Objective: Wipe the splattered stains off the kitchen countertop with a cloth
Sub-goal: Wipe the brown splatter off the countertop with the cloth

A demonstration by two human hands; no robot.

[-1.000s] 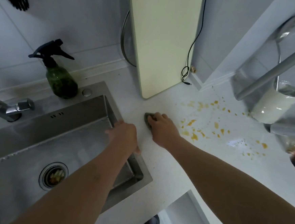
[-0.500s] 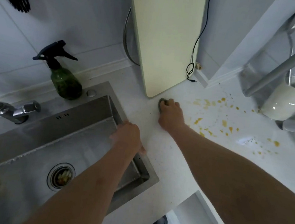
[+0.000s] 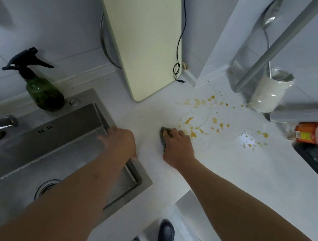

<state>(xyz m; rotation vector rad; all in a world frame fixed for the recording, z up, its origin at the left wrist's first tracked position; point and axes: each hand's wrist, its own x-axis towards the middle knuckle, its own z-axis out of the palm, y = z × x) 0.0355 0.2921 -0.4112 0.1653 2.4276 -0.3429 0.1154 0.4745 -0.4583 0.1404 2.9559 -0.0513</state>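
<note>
Now right hand [image 3: 177,151] fingers clamp grey cloth [image 3: 164,138] on desk [image 3: 226,173]; orange stains [image 3: 193,134] at 2 o'clock. Left hand [image 3: 121,142] fingers relaxed, apart, on sink [image 3: 90,115] rim.

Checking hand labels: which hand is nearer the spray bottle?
Left. The left hand rests on the sink corner, right of the spray bottle. The right hand is farther right, pressing the cloth beside the stains.
</note>
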